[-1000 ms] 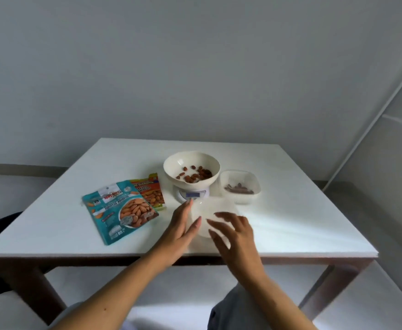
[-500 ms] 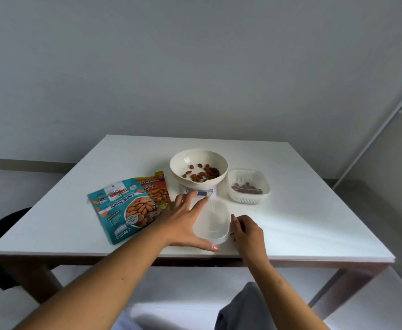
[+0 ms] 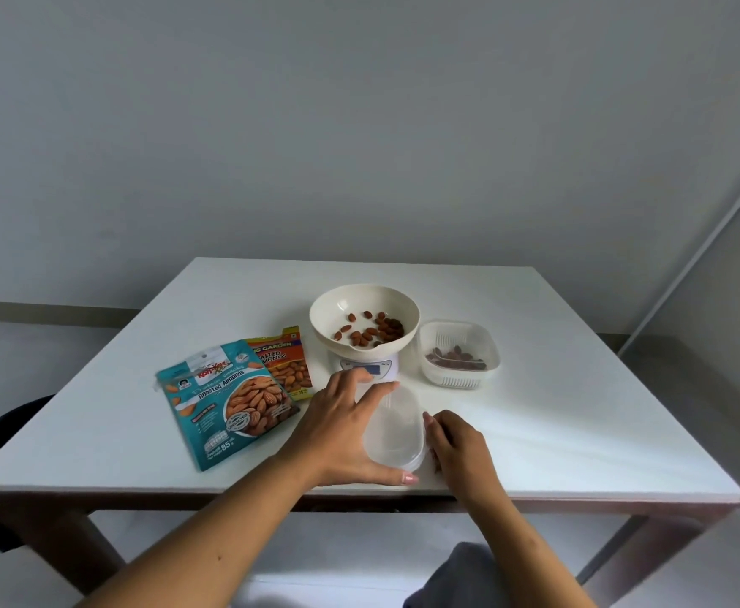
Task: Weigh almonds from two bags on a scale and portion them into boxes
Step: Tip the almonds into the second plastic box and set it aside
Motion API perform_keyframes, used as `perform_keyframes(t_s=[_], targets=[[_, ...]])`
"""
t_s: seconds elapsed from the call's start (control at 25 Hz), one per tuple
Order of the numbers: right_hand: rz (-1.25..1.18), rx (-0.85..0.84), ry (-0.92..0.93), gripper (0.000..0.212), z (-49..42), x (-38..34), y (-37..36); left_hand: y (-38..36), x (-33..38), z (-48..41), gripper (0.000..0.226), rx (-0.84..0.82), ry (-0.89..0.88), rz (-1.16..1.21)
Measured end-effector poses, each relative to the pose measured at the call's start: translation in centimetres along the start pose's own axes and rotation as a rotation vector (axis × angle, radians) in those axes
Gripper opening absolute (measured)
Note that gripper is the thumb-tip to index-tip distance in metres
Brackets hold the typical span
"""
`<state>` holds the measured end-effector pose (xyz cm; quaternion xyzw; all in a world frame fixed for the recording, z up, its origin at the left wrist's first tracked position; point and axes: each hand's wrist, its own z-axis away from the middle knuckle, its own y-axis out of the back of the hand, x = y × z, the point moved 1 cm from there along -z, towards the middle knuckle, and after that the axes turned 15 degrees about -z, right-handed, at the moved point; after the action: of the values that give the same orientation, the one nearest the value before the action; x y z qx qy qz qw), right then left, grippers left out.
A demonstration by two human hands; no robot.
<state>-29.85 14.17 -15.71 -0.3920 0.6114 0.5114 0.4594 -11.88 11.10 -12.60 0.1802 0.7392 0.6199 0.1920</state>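
White table (image 3: 579, 432) fills the middle of the frame, w/ everything grouped near its centre. Clear plastic box (image 3: 394, 427) w/ lid sits low-centre, close to the near table edge. Left hand (image 3: 342, 432) wraps the box's left side: fingers spread over the far rim, thumb along the near rim, palm against the wall, so a loose open-span hold on the box. Right hand (image 3: 456, 441) is at the box's right edge, fingers curled in and touching the rim; can't tell if it's actually pinching the lid or just resting, as the fingertips are hidden.

Just above the box, centre frame, the scale (image 3: 370, 366) carries a cream bowl (image 3: 328, 318) w/ a small scatter of almonds (image 3: 370, 329) in its right half. Right of the scale, a 2nd clear box (image 3: 460, 375), lid off, holds a few dark almonds at the bottom.

Left of centre, two bags lie flat: teal bag (image 3: 223, 401) nearer the left, overlapping the lower-left part of the orange bag (image 3: 287, 359), which sits between it & the scale.
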Motion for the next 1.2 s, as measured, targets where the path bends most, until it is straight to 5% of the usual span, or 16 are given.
perform_keyframes(t_s=[0.4,1.2], targets=[[0.051,-0.051,0.041,0.035,0.0,-0.1,0.3,0.9,-0.1,-0.4,0.124,-0.191,-0.069,-0.123],[-0.093,-0.017,-0.016,0.032,0.4,-0.6,0.0,0.0,0.9,0.9,0.109,0.082,0.044,0.086]])
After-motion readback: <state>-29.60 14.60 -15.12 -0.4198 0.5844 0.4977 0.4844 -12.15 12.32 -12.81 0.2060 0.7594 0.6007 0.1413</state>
